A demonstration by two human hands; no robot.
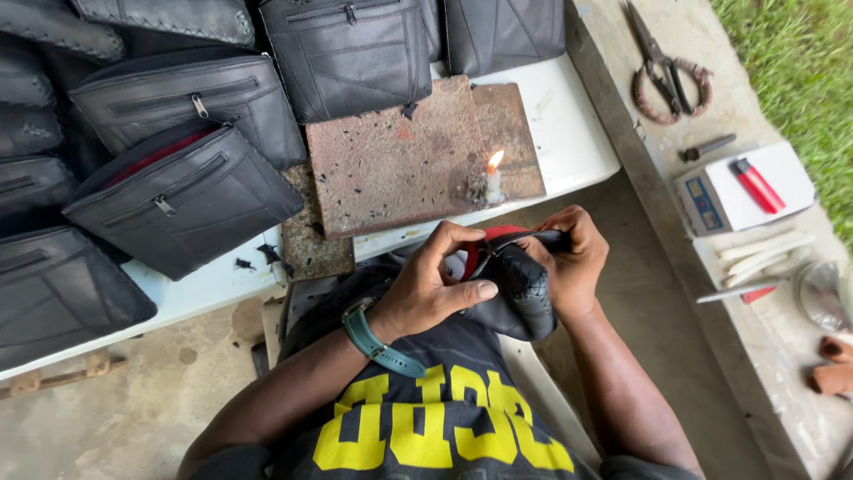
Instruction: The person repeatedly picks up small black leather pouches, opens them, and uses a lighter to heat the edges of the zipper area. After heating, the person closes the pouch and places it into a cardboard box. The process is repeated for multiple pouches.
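A small black leather bag [520, 293] with a red lining rests in my lap, gripped by both hands. My left hand [435, 284], with a teal watch on the wrist, curls over the bag's opening with the thumb along its side. My right hand [573, 262] clasps the bag's top edge from the right. Just beyond the hands, a short lit candle [493, 182] burns on a rusty brown board [391, 160] on the white table [569, 133].
Several finished black leather bags [187, 196] with zips cover the table's left and far side. On the concrete ledge [622, 98] at right lie scissors [662, 71], a red lighter [757, 185] on a white box, white sticks [764, 249] and a metal tool. Grass borders the far right.
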